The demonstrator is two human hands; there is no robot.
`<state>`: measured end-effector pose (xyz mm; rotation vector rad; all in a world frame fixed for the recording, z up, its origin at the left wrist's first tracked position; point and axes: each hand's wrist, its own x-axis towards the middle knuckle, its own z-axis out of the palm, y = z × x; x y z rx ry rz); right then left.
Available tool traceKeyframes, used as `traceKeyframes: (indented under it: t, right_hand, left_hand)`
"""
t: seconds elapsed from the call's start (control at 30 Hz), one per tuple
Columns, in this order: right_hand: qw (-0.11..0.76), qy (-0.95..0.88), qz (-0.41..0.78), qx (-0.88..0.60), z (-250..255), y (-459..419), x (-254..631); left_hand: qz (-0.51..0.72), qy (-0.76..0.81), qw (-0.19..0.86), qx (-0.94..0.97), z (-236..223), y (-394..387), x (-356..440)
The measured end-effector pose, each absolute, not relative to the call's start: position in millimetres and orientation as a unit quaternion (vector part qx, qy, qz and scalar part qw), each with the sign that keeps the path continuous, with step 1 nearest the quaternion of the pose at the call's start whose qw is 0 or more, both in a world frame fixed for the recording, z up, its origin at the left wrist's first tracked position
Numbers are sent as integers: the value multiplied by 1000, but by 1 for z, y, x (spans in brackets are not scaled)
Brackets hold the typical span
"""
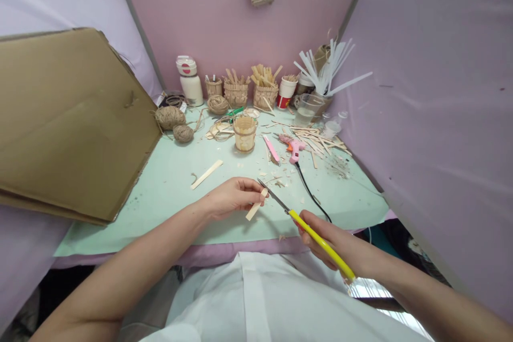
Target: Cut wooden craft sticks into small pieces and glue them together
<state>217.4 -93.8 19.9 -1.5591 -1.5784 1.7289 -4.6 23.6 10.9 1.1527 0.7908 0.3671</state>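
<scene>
While left hand [240, 196] pinches thin wooden strip [254, 210] | right hand [326, 240] grips scissors [303, 223] beside it | strip likely light, splits easily; hold flat faces

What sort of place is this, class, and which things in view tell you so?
Probably a small craft workspace: a pink glue gun lies on the green-covered table, balls of twine sit at its far left, and the right hand holds scissors.
</scene>
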Motion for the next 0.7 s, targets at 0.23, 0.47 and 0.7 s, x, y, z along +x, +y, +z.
traceKeyframes:
  t: [0.23,0.47,0.7]
  right_hand:
    - [204,-553,595,-546,24,-92,219]
    - [217,-546,591,-553,27,-88,213]
    - [238,-496,597,-584,23,-89,205]
  left_hand:
    - [179,370,759,505,5,24,-2]
    - [208,364,779,467,0,24,-1]
    - [279,356,789,417,-6,20,4]
